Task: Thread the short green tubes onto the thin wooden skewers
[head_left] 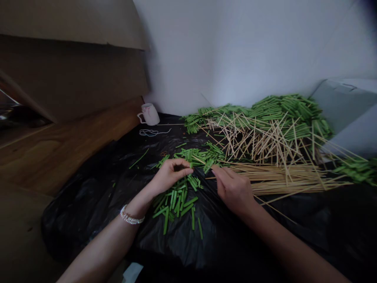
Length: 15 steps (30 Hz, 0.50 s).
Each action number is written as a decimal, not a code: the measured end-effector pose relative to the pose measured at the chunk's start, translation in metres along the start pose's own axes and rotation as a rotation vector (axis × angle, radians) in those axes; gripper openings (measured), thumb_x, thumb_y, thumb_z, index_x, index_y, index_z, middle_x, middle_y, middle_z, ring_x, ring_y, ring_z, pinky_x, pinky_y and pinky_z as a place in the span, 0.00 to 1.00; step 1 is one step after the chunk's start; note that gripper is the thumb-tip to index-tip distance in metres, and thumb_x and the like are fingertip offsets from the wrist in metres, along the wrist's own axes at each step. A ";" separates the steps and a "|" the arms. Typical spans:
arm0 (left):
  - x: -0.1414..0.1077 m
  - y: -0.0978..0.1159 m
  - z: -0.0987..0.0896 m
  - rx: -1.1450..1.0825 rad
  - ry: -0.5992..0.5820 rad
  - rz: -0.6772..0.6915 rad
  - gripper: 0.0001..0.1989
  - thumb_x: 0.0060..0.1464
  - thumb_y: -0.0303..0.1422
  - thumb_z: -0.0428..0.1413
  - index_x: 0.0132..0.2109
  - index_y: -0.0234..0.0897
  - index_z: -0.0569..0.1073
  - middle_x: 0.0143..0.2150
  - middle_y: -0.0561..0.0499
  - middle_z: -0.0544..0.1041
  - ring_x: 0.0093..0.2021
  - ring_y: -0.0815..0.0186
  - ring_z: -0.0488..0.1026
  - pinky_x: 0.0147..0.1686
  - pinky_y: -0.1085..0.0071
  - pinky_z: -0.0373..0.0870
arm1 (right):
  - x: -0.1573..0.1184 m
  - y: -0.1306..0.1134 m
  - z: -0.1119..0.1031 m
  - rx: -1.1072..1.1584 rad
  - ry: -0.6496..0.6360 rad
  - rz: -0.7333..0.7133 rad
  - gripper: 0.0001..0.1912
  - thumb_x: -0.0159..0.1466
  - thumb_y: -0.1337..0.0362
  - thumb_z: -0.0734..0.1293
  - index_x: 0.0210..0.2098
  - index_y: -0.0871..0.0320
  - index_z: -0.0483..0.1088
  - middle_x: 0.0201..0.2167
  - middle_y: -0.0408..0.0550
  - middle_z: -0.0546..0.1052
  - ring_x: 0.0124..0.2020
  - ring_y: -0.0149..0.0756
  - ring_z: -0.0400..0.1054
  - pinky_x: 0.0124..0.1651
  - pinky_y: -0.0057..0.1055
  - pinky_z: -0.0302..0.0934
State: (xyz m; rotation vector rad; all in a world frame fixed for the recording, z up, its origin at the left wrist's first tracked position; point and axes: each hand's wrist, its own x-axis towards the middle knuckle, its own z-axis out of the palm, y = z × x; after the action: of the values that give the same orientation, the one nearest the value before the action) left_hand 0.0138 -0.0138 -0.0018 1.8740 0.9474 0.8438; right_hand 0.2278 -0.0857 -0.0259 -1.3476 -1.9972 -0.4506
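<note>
My left hand [171, 173], with a beaded bracelet on the wrist, pinches a short cut green stem piece [191, 166] between thumb and fingertips. Just to its right, my right hand [234, 188] is closed on a thin wooden skewer [199, 159] that points left toward the other hand. Green pieces by its fingertips may be on the skewer; I cannot tell for certain. Below and between the hands lies a loose pile of cut green stems [176, 202] on black plastic sheeting [229, 243]. More cut stems [216, 151] lie just beyond the hands.
A bundle of bare skewers [282, 179] lies right of my right hand. Behind it, skewers loaded with green stem pieces [273, 108] are heaped against the wall. A white mug [150, 114] and a tangle of string [150, 133] are at the back left. Cardboard [73, 78] stands left.
</note>
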 end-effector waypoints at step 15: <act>0.004 -0.009 -0.001 -0.634 0.091 -0.197 0.19 0.49 0.36 0.64 0.48 0.33 0.76 0.36 0.45 0.80 0.33 0.70 0.73 0.34 0.75 0.68 | -0.001 -0.005 0.000 -0.042 -0.040 -0.039 0.16 0.64 0.71 0.57 0.46 0.59 0.73 0.24 0.42 0.72 0.24 0.29 0.65 0.27 0.29 0.50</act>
State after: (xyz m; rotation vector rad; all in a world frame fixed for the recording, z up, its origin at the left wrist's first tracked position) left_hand 0.0127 -0.0074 -0.0086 1.1903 0.7818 0.9741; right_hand 0.2232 -0.0886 -0.0257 -1.3550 -2.0598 -0.4902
